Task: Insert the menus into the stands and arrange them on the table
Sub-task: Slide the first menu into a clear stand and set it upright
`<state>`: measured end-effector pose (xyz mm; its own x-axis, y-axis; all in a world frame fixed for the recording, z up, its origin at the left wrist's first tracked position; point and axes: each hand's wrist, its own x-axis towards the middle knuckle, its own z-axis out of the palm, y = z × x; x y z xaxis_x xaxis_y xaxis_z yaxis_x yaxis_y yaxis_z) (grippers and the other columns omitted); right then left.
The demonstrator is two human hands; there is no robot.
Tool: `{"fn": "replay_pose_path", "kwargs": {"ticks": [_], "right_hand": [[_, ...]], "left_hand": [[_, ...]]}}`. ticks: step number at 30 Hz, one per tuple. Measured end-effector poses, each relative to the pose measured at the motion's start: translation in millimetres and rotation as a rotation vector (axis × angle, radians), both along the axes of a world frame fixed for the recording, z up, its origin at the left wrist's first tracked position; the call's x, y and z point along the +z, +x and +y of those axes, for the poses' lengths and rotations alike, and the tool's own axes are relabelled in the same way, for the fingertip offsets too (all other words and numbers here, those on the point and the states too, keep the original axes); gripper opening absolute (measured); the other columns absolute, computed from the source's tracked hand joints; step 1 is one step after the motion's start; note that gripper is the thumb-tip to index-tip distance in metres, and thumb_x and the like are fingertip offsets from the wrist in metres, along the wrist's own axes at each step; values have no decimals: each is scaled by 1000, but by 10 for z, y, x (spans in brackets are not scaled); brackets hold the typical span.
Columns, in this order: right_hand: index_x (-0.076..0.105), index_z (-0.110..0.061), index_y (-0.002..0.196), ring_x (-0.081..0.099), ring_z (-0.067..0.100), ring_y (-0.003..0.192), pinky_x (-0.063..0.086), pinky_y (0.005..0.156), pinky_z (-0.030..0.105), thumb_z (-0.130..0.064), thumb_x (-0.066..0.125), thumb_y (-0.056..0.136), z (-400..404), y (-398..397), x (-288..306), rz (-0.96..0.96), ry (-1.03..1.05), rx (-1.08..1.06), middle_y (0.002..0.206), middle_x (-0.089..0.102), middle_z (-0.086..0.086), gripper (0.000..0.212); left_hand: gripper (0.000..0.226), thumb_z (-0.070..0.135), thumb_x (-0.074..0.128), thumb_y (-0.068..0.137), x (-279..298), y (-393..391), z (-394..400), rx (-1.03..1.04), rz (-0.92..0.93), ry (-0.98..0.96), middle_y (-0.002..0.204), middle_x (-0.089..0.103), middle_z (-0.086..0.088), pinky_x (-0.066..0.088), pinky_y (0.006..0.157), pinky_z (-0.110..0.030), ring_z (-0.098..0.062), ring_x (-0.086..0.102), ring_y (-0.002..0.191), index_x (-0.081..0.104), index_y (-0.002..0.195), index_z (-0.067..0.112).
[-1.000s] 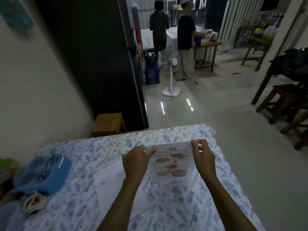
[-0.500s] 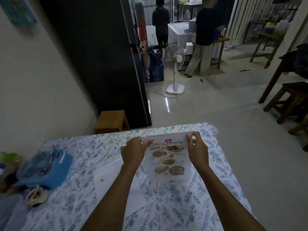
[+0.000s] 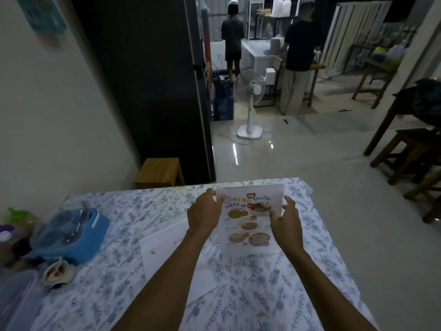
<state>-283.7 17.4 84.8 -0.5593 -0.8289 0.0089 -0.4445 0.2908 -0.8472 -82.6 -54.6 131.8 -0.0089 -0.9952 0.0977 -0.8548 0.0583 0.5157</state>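
A clear stand holding a printed menu [image 3: 248,218] with food photos stands upright near the far edge of the table [image 3: 310,271], which wears a blue floral cloth. My left hand [image 3: 205,213] grips the stand's upper left edge. At the stand's right side is my right hand [image 3: 285,217], fingers spread and touching its edge and face. A white sheet [image 3: 171,256] lies flat on the cloth under my left forearm.
A blue caddy [image 3: 71,232] with utensils, a small cup [image 3: 56,271] and other containers crowd the table's left side. Beyond the table are a wooden stool [image 3: 160,172], a standing fan [image 3: 249,103], wooden stools [image 3: 410,151] at right, and two people at the back.
The menu stand went from tilted flat toward me to upright, and it shifted slightly farther away. My right hand's fingers have loosened and spread.
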Motion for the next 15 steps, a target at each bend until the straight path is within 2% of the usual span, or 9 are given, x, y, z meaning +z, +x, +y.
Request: {"fn": "replay_pose_path", "kwargs": {"ticks": [5, 9, 13, 15], "right_hand": [[31, -29, 145, 66, 27, 106, 56, 86, 46, -39, 58, 97, 183, 351, 38, 55, 0, -37, 137, 54, 8, 57], [38, -29, 139, 64, 21, 102, 54, 83, 41, -36, 57, 97, 303, 912, 50, 129, 5, -7, 130, 60, 5, 47], [36, -28, 143, 64, 24, 114, 52, 93, 41, -41, 59, 95, 343, 1604, -104, 171, 48, 53, 138, 58, 3, 54], [35, -28, 143, 66, 24, 113, 53, 91, 40, -42, 59, 95, 378, 1952, -210, 170, 99, 98, 138, 58, 5, 55]], "left_hand": [[51, 58, 44, 95, 22, 249, 60, -100, 41, 13, 118, 69, -3, 53, 83, -38, -26, 65, 104, 54, 129, 21], [51, 62, 42, 94, -23, 639, 197, -127, 86, -6, 119, 69, -1, 53, 84, -38, -23, 65, 103, 55, 127, 24], [52, 63, 41, 93, -232, 1212, 355, -92, 107, 31, 116, 70, -1, 54, 86, -39, -21, 66, 101, 57, 123, 24], [49, 61, 42, 94, -349, 1537, 452, -64, 99, 54, 114, 70, 0, 54, 85, -38, -22, 66, 101, 58, 121, 23]]}}
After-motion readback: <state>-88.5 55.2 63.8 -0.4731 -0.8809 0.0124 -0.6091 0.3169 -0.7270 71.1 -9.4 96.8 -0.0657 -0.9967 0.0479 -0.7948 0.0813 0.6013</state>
